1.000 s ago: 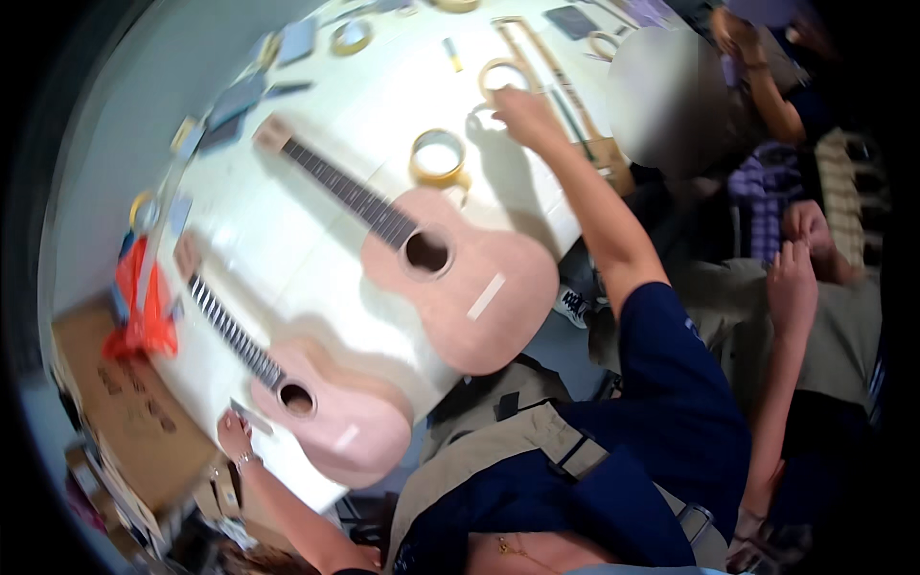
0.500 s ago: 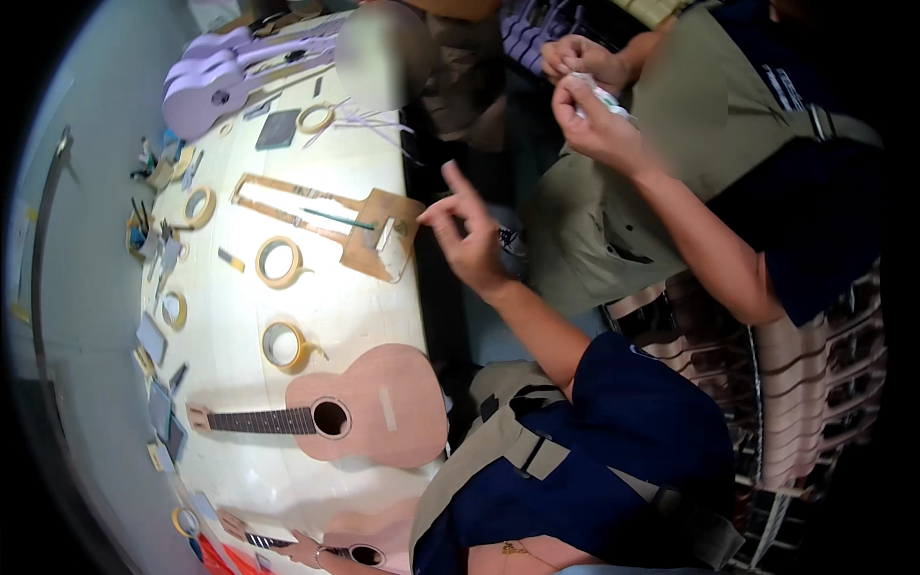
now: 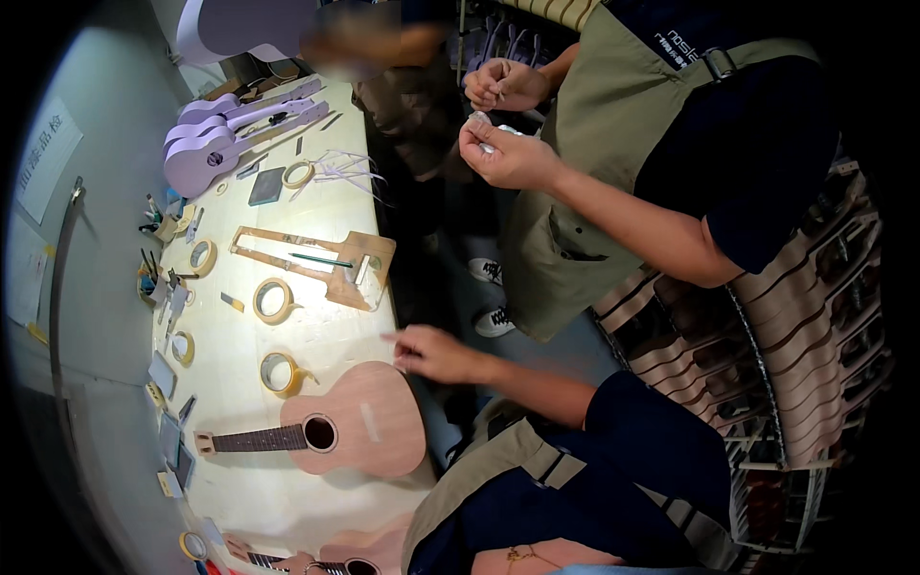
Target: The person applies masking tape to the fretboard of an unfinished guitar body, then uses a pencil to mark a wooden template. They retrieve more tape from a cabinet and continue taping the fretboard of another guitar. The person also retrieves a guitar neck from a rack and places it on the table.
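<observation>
My right hand (image 3: pixel 436 355) holds nothing. Its index finger points left above the table edge, blurred, and the other fingers curl. Beside it lies an unfinished pinkish wooden ukulele (image 3: pixel 374 441), with a dark fretboard and round sound hole. At the lower edge my left hand (image 3: pixel 299 563), a bracelet at its wrist, is closed on the neck of a second pinkish ukulele (image 3: pixel 383 548). Much of that hand and instrument is cut off. Further up lies a brown neck-and-body-shaped template (image 3: pixel 364 251) with a green pencil (image 3: pixel 321 260) across it.
Tape rolls (image 3: pixel 273 301) and a small cutter (image 3: pixel 232 302) lie on the pale table (image 3: pixel 326 335). Purple ukuleles (image 3: pixel 196 158) rest at the far end. A co-worker's hands (image 3: pixel 513 153) hold something small and whitish. Racks of pinkish curved parts (image 3: pixel 767 364) stand at right.
My right hand has swung back from beside the template to beside the nearer ukulele. The view has shifted, and a large purple body now shows at the top left.
</observation>
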Tool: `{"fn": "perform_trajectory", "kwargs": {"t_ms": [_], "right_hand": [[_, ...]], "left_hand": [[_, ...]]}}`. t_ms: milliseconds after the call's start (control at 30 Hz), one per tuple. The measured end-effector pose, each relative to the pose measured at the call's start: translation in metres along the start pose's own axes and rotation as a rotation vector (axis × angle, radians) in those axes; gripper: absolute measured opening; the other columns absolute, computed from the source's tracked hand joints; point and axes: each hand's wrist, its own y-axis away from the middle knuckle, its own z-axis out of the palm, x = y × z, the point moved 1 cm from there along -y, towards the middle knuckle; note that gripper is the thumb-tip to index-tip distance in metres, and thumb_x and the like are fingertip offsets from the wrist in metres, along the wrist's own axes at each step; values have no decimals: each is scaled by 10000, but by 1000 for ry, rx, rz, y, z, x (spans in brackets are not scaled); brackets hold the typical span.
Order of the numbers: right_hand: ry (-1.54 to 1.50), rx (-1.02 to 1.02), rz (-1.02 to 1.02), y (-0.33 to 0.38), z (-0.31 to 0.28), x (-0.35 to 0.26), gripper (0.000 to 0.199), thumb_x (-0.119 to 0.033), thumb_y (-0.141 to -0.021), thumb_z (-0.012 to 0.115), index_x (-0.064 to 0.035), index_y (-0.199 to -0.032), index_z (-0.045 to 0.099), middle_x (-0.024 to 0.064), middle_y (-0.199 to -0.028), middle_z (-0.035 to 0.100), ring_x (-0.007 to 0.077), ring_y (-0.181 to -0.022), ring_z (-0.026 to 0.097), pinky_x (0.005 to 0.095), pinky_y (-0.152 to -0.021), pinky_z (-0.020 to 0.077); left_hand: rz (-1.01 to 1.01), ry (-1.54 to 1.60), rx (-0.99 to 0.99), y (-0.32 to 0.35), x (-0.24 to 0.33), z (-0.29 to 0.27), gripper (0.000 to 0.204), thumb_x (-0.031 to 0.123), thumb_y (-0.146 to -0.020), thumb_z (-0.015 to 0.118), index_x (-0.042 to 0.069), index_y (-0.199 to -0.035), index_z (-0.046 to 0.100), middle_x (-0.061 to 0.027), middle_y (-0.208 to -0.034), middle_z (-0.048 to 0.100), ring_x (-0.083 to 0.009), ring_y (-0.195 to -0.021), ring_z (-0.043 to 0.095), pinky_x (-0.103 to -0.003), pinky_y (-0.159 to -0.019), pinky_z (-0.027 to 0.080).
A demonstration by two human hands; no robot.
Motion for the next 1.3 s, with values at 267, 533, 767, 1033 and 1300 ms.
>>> {"fn": "perform_trajectory", "kwargs": {"t_ms": [267, 533, 767, 1033, 1300], "right_hand": [[270, -62, 83, 45, 63, 21, 596, -222, -745, 693, -32, -1244, 427, 154, -1257, 350, 339, -1151, 414, 379, -965, 374], [261, -65, 74, 45, 68, 27, 529, -199, -737, 700, -114, -1212, 484, 149, -1264, 374, 347, -1147, 425, 386, -951, 394], [288, -67, 51, 50, 66, 28, 518, -207, -746, 692, -125, -1216, 490, 143, -1268, 381, 338, -1157, 422, 384, -959, 388], [238, -61, -13, 35, 79, 25, 506, -213, -751, 687, -135, -1218, 508, 144, -1273, 389, 337, -1168, 421, 384, -957, 394], [274, -64, 38, 43, 68, 30, 498, -217, -752, 686, -146, -1216, 521, 146, -1276, 395, 339, -1164, 428, 384, -958, 396]], "left_hand": [[40, -200, 310, -1, -13, 57, 693, 505, -794, 505, 107, -1324, 304, -264, -1217, 484, -394, -1001, 536, -477, -800, 453], [-8, -131, 309, -21, -22, 101, 670, 483, -795, 515, 113, -1305, 289, -254, -1193, 485, -386, -985, 531, -466, -794, 448], [0, -68, 274, -24, -27, 126, 651, 463, -795, 523, 118, -1288, 276, -244, -1172, 485, -379, -972, 527, -456, -789, 443], [6, -74, 304, -64, -60, 137, 631, 441, -795, 533, 123, -1268, 260, -233, -1148, 485, -370, -956, 522, -445, -784, 438], [90, -36, 232, -28, -28, 110, 614, 419, -796, 542, 129, -1248, 245, -222, -1124, 485, -362, -941, 518, -434, -778, 432]]}}
